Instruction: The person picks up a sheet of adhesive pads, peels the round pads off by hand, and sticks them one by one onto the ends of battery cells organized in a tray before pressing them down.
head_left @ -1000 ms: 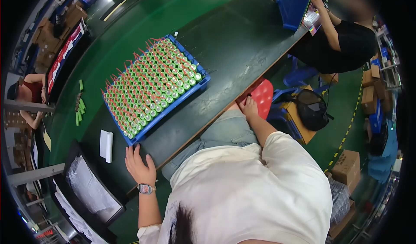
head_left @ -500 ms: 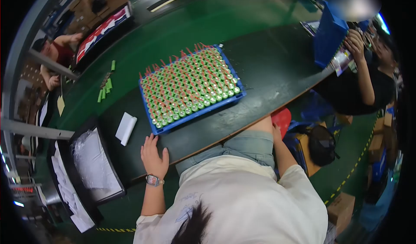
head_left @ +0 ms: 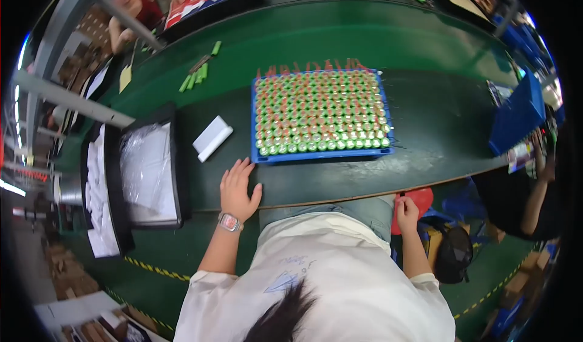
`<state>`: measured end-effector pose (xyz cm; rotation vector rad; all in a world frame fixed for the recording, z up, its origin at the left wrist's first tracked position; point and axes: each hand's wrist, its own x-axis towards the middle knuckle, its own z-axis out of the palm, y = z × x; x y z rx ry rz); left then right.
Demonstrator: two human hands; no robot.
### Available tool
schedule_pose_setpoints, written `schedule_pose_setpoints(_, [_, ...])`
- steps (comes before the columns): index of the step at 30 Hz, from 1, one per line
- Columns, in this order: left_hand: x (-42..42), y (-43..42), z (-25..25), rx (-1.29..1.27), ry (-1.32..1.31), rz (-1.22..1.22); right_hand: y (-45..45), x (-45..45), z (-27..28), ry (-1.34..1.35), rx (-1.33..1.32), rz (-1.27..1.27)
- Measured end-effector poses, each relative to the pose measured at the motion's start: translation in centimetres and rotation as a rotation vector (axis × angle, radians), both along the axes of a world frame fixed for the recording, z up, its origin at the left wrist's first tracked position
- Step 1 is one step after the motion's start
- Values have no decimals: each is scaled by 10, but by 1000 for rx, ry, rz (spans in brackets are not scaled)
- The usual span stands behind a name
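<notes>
While one blue tray [head_left: 325,157] is lying on the dark table [head_left: 443,120] straight ahead of the person, rows of green cells [head_left: 316,111], too many to count surely, are filling it, with red wires [head_left: 328,69] sticking up along its far side.

Taking the tray as the clock's centre, the left hand [head_left: 238,191] is resting palm down between seven and eight, fingers spread wide and pointing at the tray's near corner; whether the fingertips are touching it, I cannot tell. One watch [head_left: 229,222] is circling that wrist. At five, the right hand [head_left: 407,214] is hanging below the table beside one red seat [head_left: 423,199]; its fingers are seemingly curling in, though how tightly, or around what, I cannot tell.

One white box [head_left: 212,138] is lying at nine, apart from the tray. Beyond it, two black bins [head_left: 178,187] are standing side by side. About five loose cells [head_left: 203,71] are lying at ten, on the green surface. One blue crate [head_left: 517,112] is leaning at three, well apart, a wide stretch of tabletop running between. At six, the table's near edge is passing close by the tray and the person's lap.
</notes>
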<state>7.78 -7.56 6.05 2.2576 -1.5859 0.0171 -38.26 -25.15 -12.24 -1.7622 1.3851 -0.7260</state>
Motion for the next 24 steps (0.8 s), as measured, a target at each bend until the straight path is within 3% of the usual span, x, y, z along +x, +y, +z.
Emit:
schedule_pose_setpoints(2, [4,-1,-1,-19,-33,20,-1,20,23,7,-5,95])
schedule_pose_setpoints(4, [17,-3,-5,-148,220,-21,0,50,45,6,-230,280])
schedule_pose_setpoints(6, [29,-14,13,-220,20,144,7,75,71,-54,-312,313])
schedule_pose_setpoints(8, [60,-25,21,-279,-226,254,17,92,87,-119,-223,427])
schedule_pose_setpoints(9, [73,-30,22,-278,-232,255,23,102,95,-181,-247,483])
schedule_pose_setpoints(11, [95,-38,19,53,-109,411,20,118,125,-203,-383,629])
schedule_pose_setpoints(12, [101,-39,20,52,-112,404,15,125,145,-215,-516,770])
schedule_pose_setpoints(14, [107,-53,15,111,-99,337,-2,130,174,-370,-576,633])
schedule_pose_setpoints(15, [102,-57,10,-74,-32,306,-13,127,178,-419,-621,496])
schedule_pose_setpoints(16, [90,-65,22,-28,269,380,-24,130,185,-348,-660,383])
schedule_pose_setpoints(18, [75,-74,8,-357,802,272,-44,147,199,-222,-648,262])
schedule_pose_setpoints(19, [65,-83,4,-341,814,247,-51,157,203,-168,-597,253])
schedule_pose_setpoints(21, [42,-99,-1,-616,1217,219,-65,172,191,-273,-498,221])
schedule_pose_setpoints(24, [29,-116,7,-722,1436,246,-81,182,178,-441,-427,219])
